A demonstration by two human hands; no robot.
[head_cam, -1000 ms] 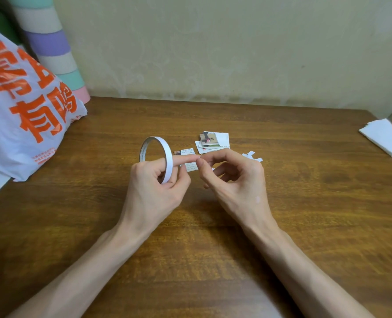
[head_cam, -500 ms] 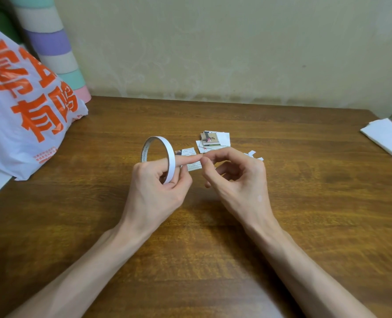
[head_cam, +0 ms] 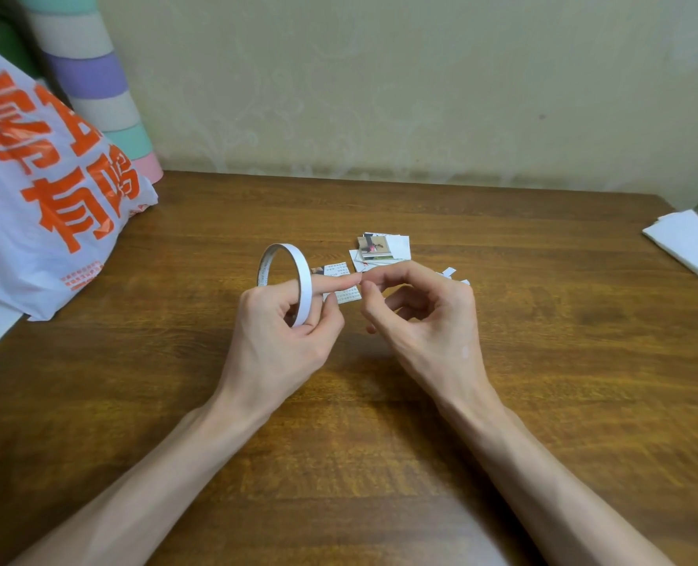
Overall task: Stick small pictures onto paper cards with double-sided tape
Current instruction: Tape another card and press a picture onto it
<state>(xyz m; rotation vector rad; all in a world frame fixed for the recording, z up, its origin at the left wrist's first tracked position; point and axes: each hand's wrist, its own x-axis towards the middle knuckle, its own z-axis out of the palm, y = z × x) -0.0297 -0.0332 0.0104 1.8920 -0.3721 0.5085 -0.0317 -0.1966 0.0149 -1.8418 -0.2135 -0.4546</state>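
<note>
My left hand (head_cam: 286, 332) holds a thin white roll of double-sided tape (head_cam: 294, 263) upright above the wooden table (head_cam: 543, 361), with its index finger stretched through the ring toward the right. My right hand (head_cam: 420, 316) has thumb and index fingertip pinched together at the tip of that left finger; whether a tape end lies between them is too small to tell. Just beyond the fingers lies a small printed paper piece (head_cam: 341, 281). Behind it sits a little stack of white cards with a small picture (head_cam: 373, 247) on top.
Small white paper scraps (head_cam: 449, 273) lie right of my right hand. A white plastic bag with orange print (head_cam: 49, 189) fills the left side, with a pastel striped roll (head_cam: 102, 87) behind it. Folded white tissue (head_cam: 690, 243) lies at the far right edge. A wall borders the table's back.
Both hands stay in nearly the same pose with the tape roll. The right fingertips shifted slightly at the tip of the left index finger.
</note>
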